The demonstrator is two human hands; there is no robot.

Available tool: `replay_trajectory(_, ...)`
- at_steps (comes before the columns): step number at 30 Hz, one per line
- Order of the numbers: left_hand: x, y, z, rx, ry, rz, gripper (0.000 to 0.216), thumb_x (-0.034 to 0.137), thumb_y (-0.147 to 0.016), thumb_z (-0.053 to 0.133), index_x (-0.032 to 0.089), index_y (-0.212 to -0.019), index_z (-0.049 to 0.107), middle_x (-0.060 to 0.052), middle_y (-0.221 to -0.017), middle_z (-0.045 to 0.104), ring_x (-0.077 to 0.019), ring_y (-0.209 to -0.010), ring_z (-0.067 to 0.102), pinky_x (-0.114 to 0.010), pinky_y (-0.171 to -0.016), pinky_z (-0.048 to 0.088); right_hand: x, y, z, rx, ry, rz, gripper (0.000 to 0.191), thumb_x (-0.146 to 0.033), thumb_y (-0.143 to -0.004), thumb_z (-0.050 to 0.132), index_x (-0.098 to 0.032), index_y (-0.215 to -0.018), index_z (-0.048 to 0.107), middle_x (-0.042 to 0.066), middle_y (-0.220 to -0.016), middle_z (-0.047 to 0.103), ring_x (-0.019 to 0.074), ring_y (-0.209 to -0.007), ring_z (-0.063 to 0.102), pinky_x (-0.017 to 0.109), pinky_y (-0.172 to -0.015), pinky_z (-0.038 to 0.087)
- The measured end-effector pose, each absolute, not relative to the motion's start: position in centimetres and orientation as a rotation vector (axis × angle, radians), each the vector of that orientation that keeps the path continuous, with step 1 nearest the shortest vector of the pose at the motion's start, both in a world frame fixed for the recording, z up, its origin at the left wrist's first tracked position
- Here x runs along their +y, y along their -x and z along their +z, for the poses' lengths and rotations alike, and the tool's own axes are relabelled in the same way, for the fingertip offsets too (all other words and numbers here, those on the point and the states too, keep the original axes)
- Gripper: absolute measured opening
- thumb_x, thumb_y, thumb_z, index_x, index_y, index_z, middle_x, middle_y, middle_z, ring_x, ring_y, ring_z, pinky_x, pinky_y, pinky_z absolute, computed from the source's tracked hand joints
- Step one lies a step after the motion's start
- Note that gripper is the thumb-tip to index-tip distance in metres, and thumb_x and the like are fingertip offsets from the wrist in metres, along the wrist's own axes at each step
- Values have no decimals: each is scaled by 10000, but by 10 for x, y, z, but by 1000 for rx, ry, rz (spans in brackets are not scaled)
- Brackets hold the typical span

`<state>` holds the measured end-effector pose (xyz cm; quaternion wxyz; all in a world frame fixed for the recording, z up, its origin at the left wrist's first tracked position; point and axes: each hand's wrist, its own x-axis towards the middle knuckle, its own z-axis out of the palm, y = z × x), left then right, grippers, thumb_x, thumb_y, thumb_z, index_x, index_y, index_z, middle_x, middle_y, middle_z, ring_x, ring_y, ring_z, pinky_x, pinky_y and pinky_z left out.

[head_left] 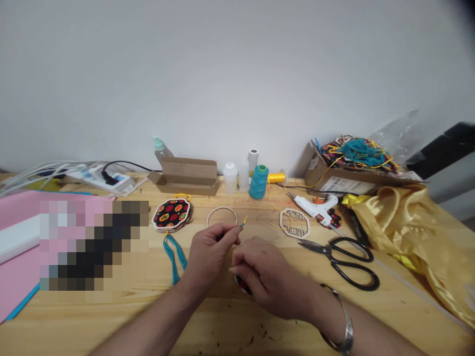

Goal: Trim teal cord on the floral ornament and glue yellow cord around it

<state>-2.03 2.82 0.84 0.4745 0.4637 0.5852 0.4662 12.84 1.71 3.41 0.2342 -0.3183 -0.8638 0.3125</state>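
My left hand point(211, 249) is closed in a pinch on a short yellow cord point(245, 220) with a bit of teal at the fingertips. Close beside it, my right hand point(265, 272) has its thumb and fingers pressed together; what they hold, if anything, is hidden. Under the right hand shows the edge of a dark patterned piece point(243, 285), mostly covered. A thin round hoop point(221, 209) lies just behind my left hand. To its left rests a dark, red-dotted fabric pendant point(171, 214) with a white scalloped rim and a teal tassel point(170, 259).
Black-handled scissors point(326, 250), a wooden lattice frame point(295, 223) and a white glue gun point(315, 210) lie right. Behind stand a teal thread cone point(259, 182), a yellow spool point(277, 177) and a cardboard box point(189, 175). Gold satin point(404, 222) covers the right edge.
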Motion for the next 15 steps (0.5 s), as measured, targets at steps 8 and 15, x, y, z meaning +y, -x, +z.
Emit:
replay_trajectory(8, 26, 16, 7, 1426, -1082, 1131, 170, 335, -670, 669, 167, -675, 695, 20, -560, 599, -104, -546, 505, -198, -525, 397, 9, -124, 31, -2507, 818, 723, 114, -67, -800, 432, -161, -798, 495, 39, -826, 555, 154, -807, 450, 263, -697, 374)
replay_trajectory(15, 29, 16, 9, 1499, -1099, 1125, 181, 316, -680, 659, 159, -594, 680, 26, -532, 569, -75, -496, 434, -180, -466, 319, 7, -119, 26, -2558, 684, 649, 106, -94, -820, 456, -176, -830, 522, 36, -878, 585, 151, -856, 474, 259, -748, 397)
